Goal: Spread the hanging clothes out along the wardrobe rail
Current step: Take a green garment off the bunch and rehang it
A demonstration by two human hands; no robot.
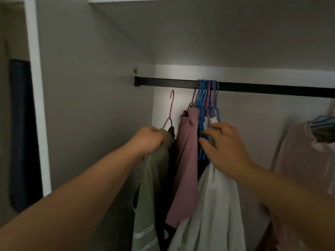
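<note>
A black wardrobe rail (253, 87) runs across the back wall. Several blue and pink hangers (207, 95) are bunched together on it. My left hand (148, 140) is shut on an olive green garment (154, 196) whose pink hanger (170, 109) is off the rail, its hook hanging below the bar. A mauve garment (186, 160) hangs beside it. My right hand (224, 147) rests with spread fingers on the bunched blue hangers and a white garment (213, 214); whether it grips them is unclear.
A pale pink garment (308, 169) hangs at the far right on blue hangers. The wardrobe's grey side wall (90, 105) closes off the left end of the rail. The rail is bare between the bunch and the right garment.
</note>
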